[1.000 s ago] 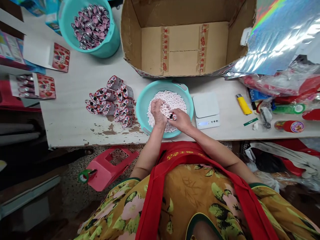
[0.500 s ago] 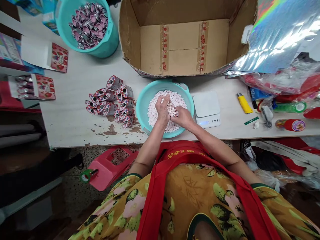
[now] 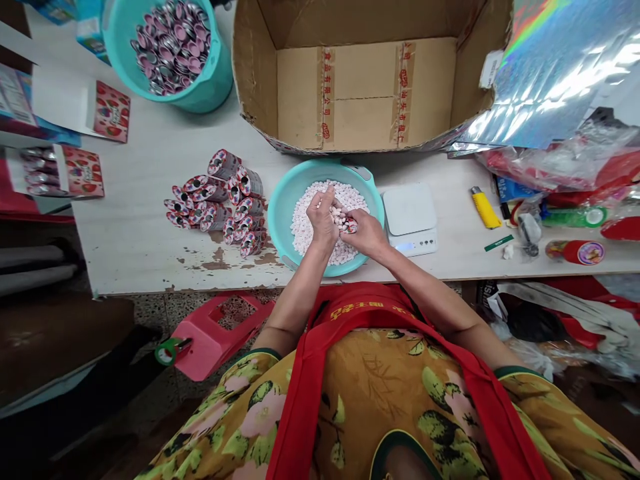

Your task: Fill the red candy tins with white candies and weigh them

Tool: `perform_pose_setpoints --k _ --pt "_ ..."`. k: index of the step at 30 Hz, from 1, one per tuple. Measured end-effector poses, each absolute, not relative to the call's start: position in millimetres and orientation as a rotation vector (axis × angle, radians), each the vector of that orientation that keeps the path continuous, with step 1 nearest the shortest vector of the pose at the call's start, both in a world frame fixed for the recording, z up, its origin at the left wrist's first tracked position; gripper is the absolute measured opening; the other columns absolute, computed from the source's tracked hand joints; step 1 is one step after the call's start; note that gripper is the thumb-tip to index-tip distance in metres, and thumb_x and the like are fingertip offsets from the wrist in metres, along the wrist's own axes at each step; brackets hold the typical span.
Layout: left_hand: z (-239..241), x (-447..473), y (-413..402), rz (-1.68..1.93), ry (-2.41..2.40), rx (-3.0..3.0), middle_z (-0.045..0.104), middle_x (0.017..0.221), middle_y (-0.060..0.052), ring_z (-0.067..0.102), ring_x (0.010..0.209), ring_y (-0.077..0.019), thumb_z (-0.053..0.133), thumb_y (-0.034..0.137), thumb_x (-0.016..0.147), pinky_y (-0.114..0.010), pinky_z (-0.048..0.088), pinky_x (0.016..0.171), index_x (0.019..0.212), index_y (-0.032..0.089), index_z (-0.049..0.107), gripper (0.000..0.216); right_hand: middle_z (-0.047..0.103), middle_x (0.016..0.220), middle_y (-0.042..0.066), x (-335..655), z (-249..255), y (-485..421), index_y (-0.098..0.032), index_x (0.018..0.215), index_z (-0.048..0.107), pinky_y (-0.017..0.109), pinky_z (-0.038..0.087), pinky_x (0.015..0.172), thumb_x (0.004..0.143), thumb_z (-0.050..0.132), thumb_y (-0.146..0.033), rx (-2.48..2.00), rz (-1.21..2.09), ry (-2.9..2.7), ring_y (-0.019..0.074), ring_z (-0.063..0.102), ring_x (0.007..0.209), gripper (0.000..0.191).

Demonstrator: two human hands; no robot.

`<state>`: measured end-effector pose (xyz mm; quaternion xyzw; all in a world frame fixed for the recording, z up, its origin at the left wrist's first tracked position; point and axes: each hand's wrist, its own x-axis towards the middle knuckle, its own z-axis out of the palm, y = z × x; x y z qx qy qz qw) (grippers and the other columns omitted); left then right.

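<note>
A teal basin point(image 3: 285, 200) on the table holds a heap of small white and pink candies point(image 3: 305, 223). My left hand point(image 3: 321, 220) hovers over the heap, fingers curled around a handful of candies. My right hand point(image 3: 367, 235) is just to its right, closed on a small red-patterned tin point(image 3: 351, 226) held against the left hand's fingers. Left of the basin lies a pile of several small tins point(image 3: 220, 203) with the same pattern.
A white scale point(image 3: 411, 219) sits right of the basin, a yellow lighter point(image 3: 483, 207) beyond it. An open cardboard box point(image 3: 370, 73) stands behind, a teal bucket of tins point(image 3: 173, 50) at back left. Plastic bags and foil clutter the right; a pink stool point(image 3: 213, 337) stands below.
My left hand lifted from the heap with candies and turned toward the tin in my right hand. Both hands stayed over the basin.
</note>
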<state>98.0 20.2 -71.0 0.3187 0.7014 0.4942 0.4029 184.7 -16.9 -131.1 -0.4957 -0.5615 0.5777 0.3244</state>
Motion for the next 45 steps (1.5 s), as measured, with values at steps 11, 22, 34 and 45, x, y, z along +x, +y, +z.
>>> perform_pose_setpoints --k 11,22,34,45 --pt "-64.7 106.9 17.0 1.285 1.755 0.852 0.049 0.054 0.007 0.048 0.043 -0.0078 0.078 0.045 0.080 -0.022 0.037 0.045 0.066 0.020 0.046 0.042 0.070 0.107 0.007 187.7 -128.6 -16.5 -0.019 0.107 0.068 0.036 0.051 0.087 0.074 0.071 -0.028 -1.255 1.531 -1.349 0.0254 0.065 0.101 0.035" --pt "-58.8 115.5 16.6 1.111 1.722 0.886 0.042 0.050 0.007 0.035 0.037 -0.0045 0.079 0.047 0.082 -0.023 0.024 0.038 0.062 0.020 0.042 0.050 0.069 0.102 0.005 187.9 -132.5 -19.4 -0.019 0.101 0.068 0.035 0.050 0.086 0.071 0.071 -0.027 -1.142 1.580 -1.236 0.0230 0.064 0.094 0.031" --pt "-47.9 78.1 23.5 1.247 1.814 0.802 0.038 0.056 0.006 0.030 0.041 -0.0061 0.066 0.052 0.090 -0.023 0.022 0.041 0.067 0.022 0.039 0.046 0.068 0.120 0.006 229.9 -148.5 -33.5 -0.024 0.113 0.072 0.039 0.048 0.107 0.074 0.080 -0.042 -0.806 1.552 -0.937 0.0228 0.063 0.116 0.044" --pt "-94.8 32.5 -8.5 0.664 2.180 1.010 0.054 0.062 0.004 0.044 0.052 -0.0099 0.070 0.034 0.079 -0.022 0.032 0.050 0.082 0.019 0.064 0.016 0.069 0.118 0.011 289.4 -252.8 -26.0 -0.017 0.115 0.070 0.043 0.049 0.106 0.070 0.078 -0.039 -1.318 1.380 -0.733 0.0247 0.065 0.112 0.051"
